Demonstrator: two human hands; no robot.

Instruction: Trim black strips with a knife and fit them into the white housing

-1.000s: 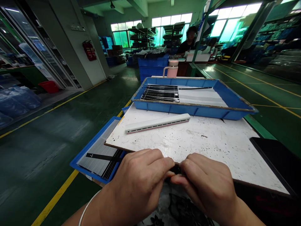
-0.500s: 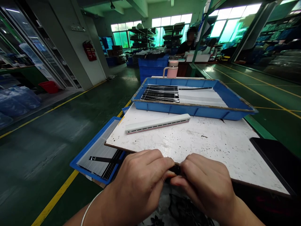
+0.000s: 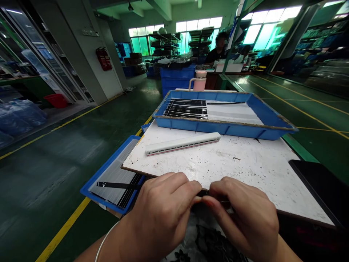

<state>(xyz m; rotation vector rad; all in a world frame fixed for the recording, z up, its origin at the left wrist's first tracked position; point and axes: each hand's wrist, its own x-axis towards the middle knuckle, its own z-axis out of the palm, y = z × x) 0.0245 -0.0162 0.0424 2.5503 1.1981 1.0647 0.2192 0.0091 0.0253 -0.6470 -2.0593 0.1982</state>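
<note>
My left hand and my right hand meet at the near edge of the white board. Both are closed, pinching a thin black strip between fingertips. The strip runs left from my fingers over the lower blue tray, which holds grey and black strips. A long white slotted bar lies on the board beyond my hands. A thin bracelet is on my left wrist.
A large blue tray at the board's far side holds black strips and white sheets. A pink bottle stands behind it. A black slab lies at the right edge. A person sits far back.
My right hand has slid a little to the right along the strip. The strip's left end has shifted slightly over the lower tray.
</note>
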